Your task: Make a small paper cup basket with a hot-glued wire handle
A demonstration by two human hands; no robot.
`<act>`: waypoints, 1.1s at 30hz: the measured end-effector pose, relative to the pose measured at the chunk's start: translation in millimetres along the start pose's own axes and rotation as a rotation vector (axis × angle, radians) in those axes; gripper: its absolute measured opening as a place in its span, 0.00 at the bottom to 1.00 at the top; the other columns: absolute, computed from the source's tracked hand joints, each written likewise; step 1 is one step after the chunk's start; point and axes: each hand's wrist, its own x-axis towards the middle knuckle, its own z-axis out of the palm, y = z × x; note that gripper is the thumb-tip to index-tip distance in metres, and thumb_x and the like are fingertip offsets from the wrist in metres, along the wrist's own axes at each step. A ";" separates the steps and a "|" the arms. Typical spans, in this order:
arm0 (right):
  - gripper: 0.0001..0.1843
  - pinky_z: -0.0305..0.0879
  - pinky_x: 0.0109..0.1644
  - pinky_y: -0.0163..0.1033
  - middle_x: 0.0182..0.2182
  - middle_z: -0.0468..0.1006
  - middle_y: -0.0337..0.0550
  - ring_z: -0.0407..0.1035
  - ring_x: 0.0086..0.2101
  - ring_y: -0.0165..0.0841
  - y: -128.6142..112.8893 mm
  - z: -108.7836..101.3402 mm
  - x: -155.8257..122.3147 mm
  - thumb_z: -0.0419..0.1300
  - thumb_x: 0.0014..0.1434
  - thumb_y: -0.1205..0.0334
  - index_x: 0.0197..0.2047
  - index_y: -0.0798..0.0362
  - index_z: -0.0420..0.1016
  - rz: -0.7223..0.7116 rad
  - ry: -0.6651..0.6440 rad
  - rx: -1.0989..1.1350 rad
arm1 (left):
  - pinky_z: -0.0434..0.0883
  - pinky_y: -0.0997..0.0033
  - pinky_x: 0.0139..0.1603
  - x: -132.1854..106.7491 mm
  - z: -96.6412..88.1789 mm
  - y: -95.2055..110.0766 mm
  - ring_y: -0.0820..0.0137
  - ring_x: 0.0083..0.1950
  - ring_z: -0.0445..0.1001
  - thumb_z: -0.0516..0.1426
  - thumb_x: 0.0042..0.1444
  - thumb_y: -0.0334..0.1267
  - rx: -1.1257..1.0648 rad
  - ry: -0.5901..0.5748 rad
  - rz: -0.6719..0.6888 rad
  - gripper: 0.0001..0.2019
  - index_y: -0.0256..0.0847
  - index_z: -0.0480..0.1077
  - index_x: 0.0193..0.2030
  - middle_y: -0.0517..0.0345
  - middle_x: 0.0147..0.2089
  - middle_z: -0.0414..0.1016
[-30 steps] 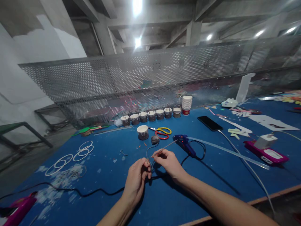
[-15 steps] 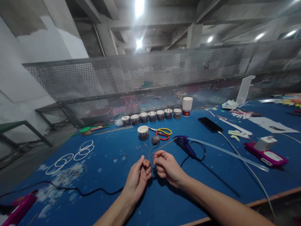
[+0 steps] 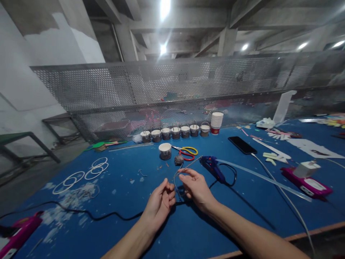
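My left hand [image 3: 160, 202] has its fingers curled in and the thumb against them, closed on a thin grey cord [image 3: 175, 184] that comes out at the fingertips. Facing it, my right hand [image 3: 198, 187] has thumb and forefinger apart, with the cord touching the forefinger's tip. The cord's twisted length slants up toward the nozzle of a blue glue gun [image 3: 211, 167]. Just beyond my hands lie a small ball of grey yarn [image 3: 178, 159], scissors [image 3: 188, 152] with red and yellow handles, and a white cup [image 3: 165, 151] wrapped in grey.
Several grey-wrapped cups [image 3: 175, 133] line the back beside a stack of paper cups [image 3: 217, 122]. White rings [image 3: 70, 181] lie left. On the right are a phone [image 3: 242, 145], a long glue stick [image 3: 264, 178] and a magenta power strip [image 3: 306, 183]. A black cable [image 3: 107, 218] crosses the front.
My right thumb and forefinger have parted from their pinch on the cord. My left hand stays nearly in place. The whole view has shifted slightly.
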 end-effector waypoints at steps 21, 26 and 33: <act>0.20 0.45 0.12 0.27 0.11 0.55 0.25 0.47 0.10 0.19 -0.5 -10.1 6.4 0.65 0.43 0.47 0.30 0.55 0.70 -0.023 0.094 -0.141 | 0.57 0.76 0.23 -7.0 2.5 5.5 0.74 0.20 0.60 0.63 0.40 0.35 0.979 0.159 0.662 0.07 0.40 0.70 0.17 0.63 0.18 0.66; 0.20 0.46 0.12 0.26 0.11 0.54 0.22 0.45 0.10 0.19 2.7 -7.1 4.5 0.65 0.45 0.48 0.33 0.54 0.69 -0.012 0.026 -0.111 | 0.57 0.76 0.23 -6.7 -0.2 2.3 0.73 0.19 0.60 0.61 0.45 0.37 1.017 0.152 0.682 0.10 0.41 0.69 0.17 0.64 0.16 0.65; 0.20 0.44 0.11 0.25 0.12 0.59 0.23 0.47 0.09 0.18 8.5 -4.5 3.9 0.65 0.44 0.48 0.28 0.54 0.64 0.042 -0.010 -0.068 | 0.61 0.76 0.20 -6.9 -1.0 -0.5 0.73 0.17 0.65 0.57 0.50 0.42 1.016 0.145 0.597 0.09 0.40 0.70 0.23 0.63 0.18 0.69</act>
